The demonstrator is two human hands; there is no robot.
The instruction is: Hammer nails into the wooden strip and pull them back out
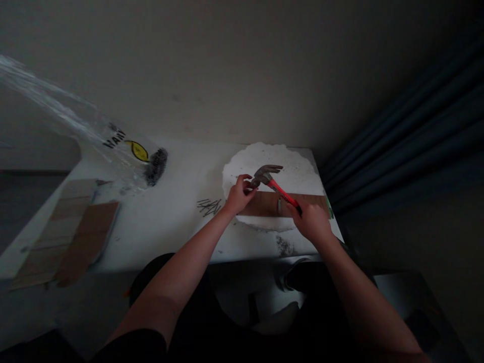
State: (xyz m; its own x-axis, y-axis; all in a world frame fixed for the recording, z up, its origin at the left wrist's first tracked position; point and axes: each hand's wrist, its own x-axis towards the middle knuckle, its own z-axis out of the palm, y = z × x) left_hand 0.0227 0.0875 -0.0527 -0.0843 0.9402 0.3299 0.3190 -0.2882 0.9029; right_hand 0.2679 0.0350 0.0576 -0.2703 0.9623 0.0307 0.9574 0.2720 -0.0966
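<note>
My right hand (313, 220) is wrapped round the red handle of a claw hammer (280, 190). The hammer's steel head is over the left end of a brown wooden board (260, 204), close to my left fingertips. My left hand (240, 194) is closed in a pinch at that end of the board; whatever its fingers hold is hidden by them and the hammer head. Beneath the board lies a round white mat (291, 169) with an uneven edge. Several loose nails (207, 205) are scattered on the table just left of my left hand.
On the white table (159, 222), wooden boards (88, 239) lie at the left, overhanging the front edge. A clear plastic bag (128, 146) with dark contents at its end rests at the back left. A dark curtain (408, 121) hangs at the right.
</note>
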